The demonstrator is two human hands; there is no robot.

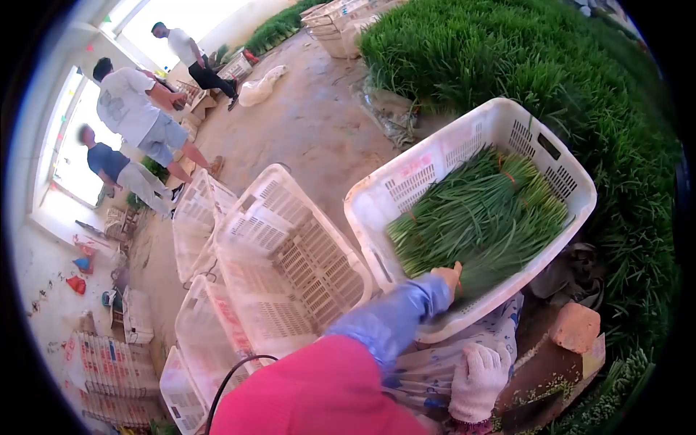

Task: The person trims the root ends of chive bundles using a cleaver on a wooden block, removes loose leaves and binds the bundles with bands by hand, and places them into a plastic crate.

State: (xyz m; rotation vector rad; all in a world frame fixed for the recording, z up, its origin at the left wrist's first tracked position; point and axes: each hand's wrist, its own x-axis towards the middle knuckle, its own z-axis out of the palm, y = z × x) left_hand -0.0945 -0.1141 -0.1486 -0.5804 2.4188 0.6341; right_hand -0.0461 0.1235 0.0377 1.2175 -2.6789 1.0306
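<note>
My left hand (448,280), in a blue sleeve cover over a pink sleeve, reaches into a white plastic crate (373,185). Its fingers are closed at the near end of a bundle of garlic chives (484,267), whose leaves are blurred; the fingertips are partly hidden. More banded bundles of garlic chives (464,206) lie in the same crate, with pale stem ends toward the sides. My right hand (480,377), in a white knit glove, rests on the patterned cloth (428,368) over my lap. It holds nothing I can see, and its fingers lie loosely apart.
More white crates (297,246) stand to the left. Loose green chives (507,58) are heaped along the right. A brick (576,328) sits on a board (540,395) beside my right hand. Three people (134,105) stand at the far left, near stacked crates (119,370).
</note>
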